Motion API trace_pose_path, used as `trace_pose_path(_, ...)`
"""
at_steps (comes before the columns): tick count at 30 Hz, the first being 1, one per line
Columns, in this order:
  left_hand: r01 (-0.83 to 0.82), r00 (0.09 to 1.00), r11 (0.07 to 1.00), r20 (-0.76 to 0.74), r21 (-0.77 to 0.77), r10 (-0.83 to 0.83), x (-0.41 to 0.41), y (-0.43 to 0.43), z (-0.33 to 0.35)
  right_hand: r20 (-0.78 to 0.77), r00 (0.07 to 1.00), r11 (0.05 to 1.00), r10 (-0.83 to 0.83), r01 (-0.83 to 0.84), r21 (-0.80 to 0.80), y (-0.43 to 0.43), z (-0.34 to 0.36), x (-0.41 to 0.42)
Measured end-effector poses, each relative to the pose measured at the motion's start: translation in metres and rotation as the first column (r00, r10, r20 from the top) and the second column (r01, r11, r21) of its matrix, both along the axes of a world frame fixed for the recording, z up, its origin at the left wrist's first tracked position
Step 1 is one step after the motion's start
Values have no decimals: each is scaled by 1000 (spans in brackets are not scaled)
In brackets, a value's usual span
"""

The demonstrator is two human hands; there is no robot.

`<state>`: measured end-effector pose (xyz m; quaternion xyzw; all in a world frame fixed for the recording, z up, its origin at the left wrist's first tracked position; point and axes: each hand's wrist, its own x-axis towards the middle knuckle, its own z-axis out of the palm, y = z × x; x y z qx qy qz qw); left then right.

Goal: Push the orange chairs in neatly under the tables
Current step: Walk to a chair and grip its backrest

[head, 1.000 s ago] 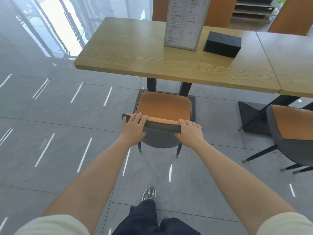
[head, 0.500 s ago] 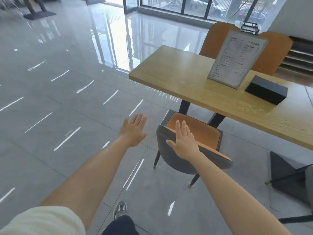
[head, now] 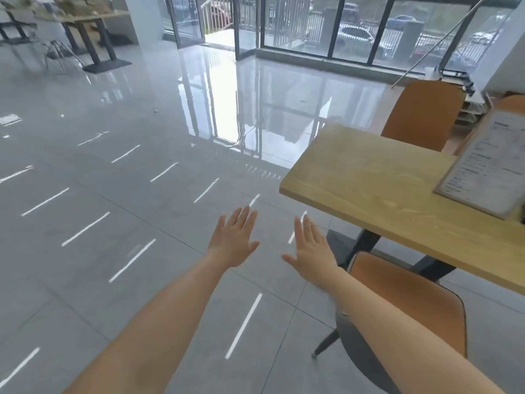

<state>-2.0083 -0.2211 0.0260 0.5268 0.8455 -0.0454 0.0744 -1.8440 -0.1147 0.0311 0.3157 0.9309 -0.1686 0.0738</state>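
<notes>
An orange chair [head: 409, 302] with a grey shell stands at the lower right, its seat partly under the wooden table [head: 377, 183]. My right forearm crosses over its backrest. My left hand [head: 234, 241] and my right hand [head: 311, 251] are both held out flat with spread fingers over the bare floor, left of the chair and touching nothing. A second orange chair [head: 423, 115] stands at the table's far side, its backrest showing above the tabletop.
A menu stand [head: 483, 163] sits on the table at the right edge. Glossy grey tile floor [head: 142, 166] stretches wide to the left and ahead. Glass doors and windows [head: 284, 24] line the back. Another table [head: 93, 35] with chairs stands far left.
Both hands let go of the orange chair's backrest and came away open. The view swung left, so the chair and table now sit at the right.
</notes>
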Motion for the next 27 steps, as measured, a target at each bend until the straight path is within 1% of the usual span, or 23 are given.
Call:
trace_pose_path(4,1,1000,1000,10,-22,-1,-63,28,-2,19,1000,1000,-7,7,-8,24,-7,-64)
trace_pose_path(9,17,1000,999,4,-52,-17,-139,84,-15,15,1000,1000,5,-6,23,81,-21,-145)
trace_pose_path(14,29,999,998,-18,-58,-30,-226,162,-21,11,1000,999,5,-5,32,160,-30,-243)
trace_pose_path(17,17,1000,999,-21,-44,-18,-283,213,-11,-5,1000,1000,15,-15,17,215,-22,-308)
trace_pose_path(20,21,999,999,-38,-24,-22,-339,264,1,-41,999,998,24,-22,52,268,-12,-367)
trace_pose_path(23,25,998,999,-55,-42,-28,-389,310,7,-46,999,999,1,0,36,314,-10,-413)
trace_pose_path(27,60,995,995,-73,-76,-66,-456,381,1,-11,998,998,-54,54,19,380,-22,-463)
